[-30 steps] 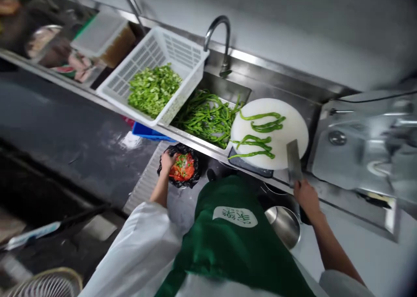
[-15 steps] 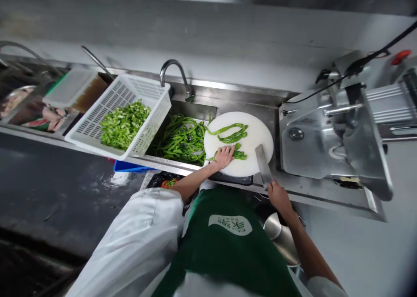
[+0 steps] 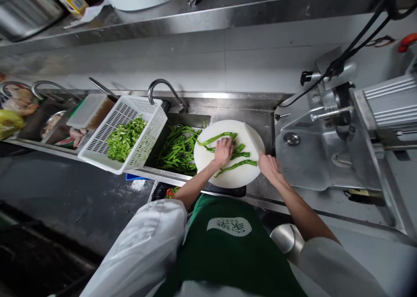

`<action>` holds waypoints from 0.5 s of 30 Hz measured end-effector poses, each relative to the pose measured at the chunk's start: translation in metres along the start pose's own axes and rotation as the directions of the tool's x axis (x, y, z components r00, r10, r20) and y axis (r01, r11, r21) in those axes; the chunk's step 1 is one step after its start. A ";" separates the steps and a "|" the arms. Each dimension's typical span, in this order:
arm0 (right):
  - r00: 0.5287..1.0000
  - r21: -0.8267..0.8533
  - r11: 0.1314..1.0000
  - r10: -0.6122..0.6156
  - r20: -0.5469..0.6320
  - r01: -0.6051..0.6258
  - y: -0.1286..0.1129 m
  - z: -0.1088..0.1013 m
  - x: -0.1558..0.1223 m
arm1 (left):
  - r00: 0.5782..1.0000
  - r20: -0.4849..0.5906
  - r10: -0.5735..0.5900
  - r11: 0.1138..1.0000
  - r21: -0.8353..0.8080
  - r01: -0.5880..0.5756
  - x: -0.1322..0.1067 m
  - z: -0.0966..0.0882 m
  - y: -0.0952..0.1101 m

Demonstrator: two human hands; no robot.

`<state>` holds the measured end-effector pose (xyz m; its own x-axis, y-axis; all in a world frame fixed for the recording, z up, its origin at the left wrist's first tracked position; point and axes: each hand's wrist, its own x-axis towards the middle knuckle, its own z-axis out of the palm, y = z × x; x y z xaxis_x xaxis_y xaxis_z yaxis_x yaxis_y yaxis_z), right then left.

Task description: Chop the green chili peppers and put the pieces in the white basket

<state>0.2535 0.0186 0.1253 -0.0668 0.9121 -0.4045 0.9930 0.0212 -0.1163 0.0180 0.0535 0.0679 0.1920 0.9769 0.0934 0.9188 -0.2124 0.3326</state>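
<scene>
Long green peppers [image 3: 239,165] lie on a round white cutting board [image 3: 208,175]. My left hand [image 3: 223,151] rests over the middle of the board, its bent fingers closed on some of the peppers. Part of those peppers is hidden under the fingers. At the board's right edge, my right hand [image 3: 269,166] is wrapped around the handle of a cleaver [image 3: 253,137]. The blade points away from me and up to the left, over the right side of the board. Many more whole peppers [image 3: 179,151] fill the sink just left of the board.
A white perforated basket [image 3: 93,153] with chopped green peppers [image 3: 125,140] straddles the sink left of the faucet [image 3: 166,86]. A metal slicing machine [image 3: 306,158] stands close on the right. Overhead runs a steel shelf [image 3: 208,23]. A lidded plastic container [image 3: 87,110] sits farther left.
My left hand has moved up the board onto other peppers. The cleaver has swung up over the board's right side, and one pepper now lies apart near the front. The view has shifted.
</scene>
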 end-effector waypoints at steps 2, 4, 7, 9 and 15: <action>0.999 -0.017 0.998 -0.054 0.008 0.054 -0.016 0.002 0.006 | 0.992 -0.046 -0.115 0.993 -0.012 0.114 0.018 -0.018 -0.028; 0.994 -0.033 0.994 -0.101 0.037 0.102 -0.032 0.006 0.004 | 0.984 0.014 -0.177 0.984 -0.002 0.177 0.032 -0.028 -0.050; 0.988 -0.061 0.989 -0.127 0.083 0.132 -0.043 0.010 -0.004 | 0.956 0.237 -0.171 0.985 0.079 0.156 0.034 -0.025 -0.061; 0.991 -0.070 0.992 -0.100 0.085 0.106 -0.041 0.011 -0.012 | 0.942 0.291 -0.166 0.980 0.159 0.124 0.022 -0.016 -0.053; 0.989 -0.043 0.990 0.138 0.060 -0.135 -0.017 0.022 -0.049 | 0.960 0.235 -0.156 0.969 0.227 0.102 -0.030 0.007 -0.015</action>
<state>0.2376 -0.0354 0.1268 0.0648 0.8800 -0.4705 0.9961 -0.0850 -0.0217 0.0014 0.0276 0.0533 0.1222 0.9756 -0.1824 0.9877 -0.1014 0.1190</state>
